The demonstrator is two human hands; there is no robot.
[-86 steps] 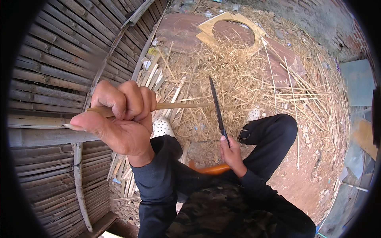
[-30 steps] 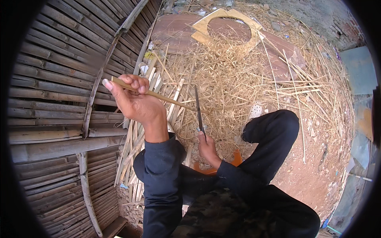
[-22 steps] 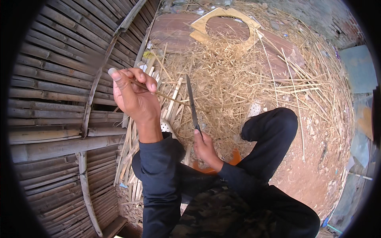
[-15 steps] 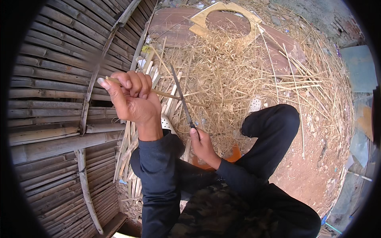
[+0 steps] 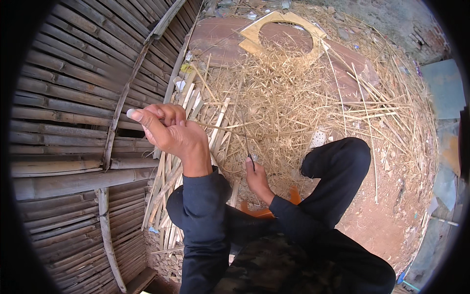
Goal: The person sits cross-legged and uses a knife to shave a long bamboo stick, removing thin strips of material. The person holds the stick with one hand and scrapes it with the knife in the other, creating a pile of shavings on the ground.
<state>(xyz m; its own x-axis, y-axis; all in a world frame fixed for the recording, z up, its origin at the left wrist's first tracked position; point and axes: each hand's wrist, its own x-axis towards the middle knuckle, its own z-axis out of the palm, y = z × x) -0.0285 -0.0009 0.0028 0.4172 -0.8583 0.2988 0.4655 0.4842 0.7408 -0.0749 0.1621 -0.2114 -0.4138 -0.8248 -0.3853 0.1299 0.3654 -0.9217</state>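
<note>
Just now you swung the knife [image 5: 247, 142] in your right hand [image 5: 255, 177] upright against the bamboo strip [image 5: 220, 128] pinched in your raised left hand [image 5: 169, 132], so shaving continued.

Single head-worn fisheye, looking steeply down, close over lap and straw-strewn ground [image 5: 391, 230].

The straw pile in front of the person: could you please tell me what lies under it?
Under the straw pile a reddish-brown board shows at the far edge, and pale bamboo slats poke out at its left. What lies beneath its middle is covered.
</note>
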